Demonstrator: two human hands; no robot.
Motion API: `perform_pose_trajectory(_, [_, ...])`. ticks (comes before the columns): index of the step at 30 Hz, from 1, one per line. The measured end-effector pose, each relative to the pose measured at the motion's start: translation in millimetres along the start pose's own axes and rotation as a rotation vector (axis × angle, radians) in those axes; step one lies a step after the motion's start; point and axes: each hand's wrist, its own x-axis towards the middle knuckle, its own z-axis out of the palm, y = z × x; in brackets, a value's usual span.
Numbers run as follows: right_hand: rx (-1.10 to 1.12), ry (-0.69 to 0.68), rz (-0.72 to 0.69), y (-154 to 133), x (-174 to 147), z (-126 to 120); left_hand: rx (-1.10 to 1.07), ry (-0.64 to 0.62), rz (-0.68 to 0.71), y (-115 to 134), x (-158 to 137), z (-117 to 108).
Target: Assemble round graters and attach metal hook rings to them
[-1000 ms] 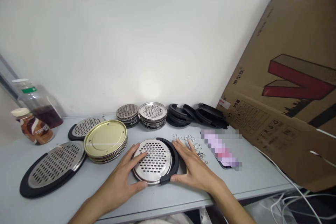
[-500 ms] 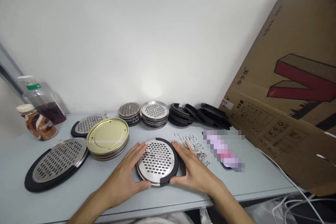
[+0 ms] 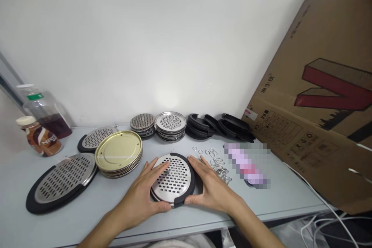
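Between my two hands lies a round slotted metal case (image 3: 173, 181), with a black sleeve (image 3: 190, 186) around its right edge. My left hand (image 3: 145, 188) grips the left side, its fingers reaching over the top face and its thumb at the near edge. On the other side, my right hand (image 3: 210, 186) presses against the black sleeve with fingers at the far right and thumb at the near right. Left of my left hand are a stack of gold metal lids (image 3: 119, 150) and a larger-looking slotted case (image 3: 65, 180) with a black rim.
Along the wall stand stacked slotted metal discs (image 3: 170, 124) and black curved sleeves (image 3: 200, 127). Small metal rings and hooks (image 3: 219, 168) lie near a pixelated pinkish item (image 3: 245, 166). Bottles (image 3: 40, 137) stand at far left; a large cardboard box (image 3: 314, 124) leans at right.
My left fingers have moved farther over the slotted face. My right hand has shifted slightly left with the black sleeve, and the case has turned a little.
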Motion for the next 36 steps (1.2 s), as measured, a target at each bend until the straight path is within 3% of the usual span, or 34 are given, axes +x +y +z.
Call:
perform_pose_trajectory(10, [-0.039, -0.004, -0.028, 2, 0, 2, -0.002, -0.014, 0.085, 1, -1, 1])
perform_pose_trajectory(17, [-0.176, 0.070, -0.176, -10, -2, 3, 0.100, 0.048, 0.193, -3, -3, 8])
perform_pose_trajectory(22, [-0.226, 0.142, -0.259, -14, -2, 0, 0.080, 0.086, 0.146, -2, -8, 7])
perform_pose_trajectory(28, [-0.195, 0.263, -0.323, -1, -6, 3, -0.010, 0.294, 0.144, -5, -7, 4])
perform_pose_trajectory(31, [-0.149, 0.285, -0.306, 5, -9, 5, -0.100, 0.381, 0.137, -9, -6, 5])
perform_pose_trajectory(36, [-0.030, 0.288, -0.157, 8, -12, 8, -0.181, 0.371, 0.098, -10, -6, 8])
